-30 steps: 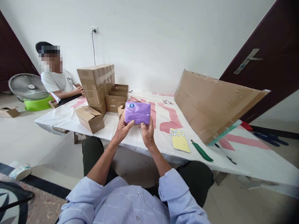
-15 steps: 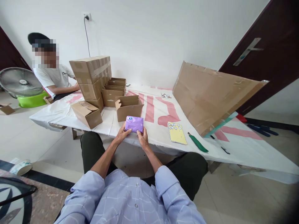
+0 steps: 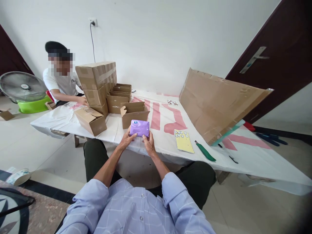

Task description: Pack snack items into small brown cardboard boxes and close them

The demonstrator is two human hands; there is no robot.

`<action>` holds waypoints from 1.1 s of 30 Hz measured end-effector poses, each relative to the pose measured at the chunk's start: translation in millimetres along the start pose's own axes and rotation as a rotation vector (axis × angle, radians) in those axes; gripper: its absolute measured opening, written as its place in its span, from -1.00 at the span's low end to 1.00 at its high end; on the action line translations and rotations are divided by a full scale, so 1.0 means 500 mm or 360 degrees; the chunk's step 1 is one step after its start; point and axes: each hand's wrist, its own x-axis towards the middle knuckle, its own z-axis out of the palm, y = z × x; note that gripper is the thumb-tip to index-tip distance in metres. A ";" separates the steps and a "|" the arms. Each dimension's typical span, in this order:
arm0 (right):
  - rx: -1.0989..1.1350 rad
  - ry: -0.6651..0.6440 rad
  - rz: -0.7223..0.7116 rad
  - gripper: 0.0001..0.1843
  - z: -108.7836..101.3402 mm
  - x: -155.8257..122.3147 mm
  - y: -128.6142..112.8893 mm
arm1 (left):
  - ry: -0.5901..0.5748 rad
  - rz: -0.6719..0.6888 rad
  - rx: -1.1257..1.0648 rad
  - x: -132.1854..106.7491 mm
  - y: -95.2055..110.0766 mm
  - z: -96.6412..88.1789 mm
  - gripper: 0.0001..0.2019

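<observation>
Both my hands grip a small purple plastic-wrapped pack with a blue round logo, above the table's near edge. My left hand is closed on its left end, thumb across the front. On the right end, my right hand is closed the same way; the fingers behind the pack are hidden. Just beyond the pack stands an open cardboard box with its flaps up. To the left lies a cardboard box with its top flaps folded over.
Stacked taped boxes and a row of open boxes stand at the left. Rightward lie a yellow sheet with stickers, a green-handled cutter, a pen and a leaning cardboard sheet. A co-worker sits at the far left.
The pack stays in both hands, nearly still. The co-worker has leaned toward the stacked boxes, one hand now near them. My view has shifted slightly.
</observation>
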 end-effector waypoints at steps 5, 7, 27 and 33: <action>0.0090 -0.0002 -0.0157 -0.21 -0.016 0.031 -0.081 | 0.0001 0.0245 -0.0010 0.021 0.077 -0.004 0.03; 0.0133 -0.0005 -0.0234 -0.20 -0.024 0.038 -0.121 | -0.0024 0.0365 0.0003 0.023 0.116 -0.003 0.03; -0.0125 -0.0305 -0.0635 -0.07 -0.010 -0.048 -0.012 | 0.0019 0.0068 -0.0109 -0.101 0.082 -0.098 -0.26; -0.0076 -0.0132 -0.0423 -0.21 -0.036 0.071 -0.014 | 0.0335 0.0140 -0.0211 -0.071 0.096 -0.144 -0.23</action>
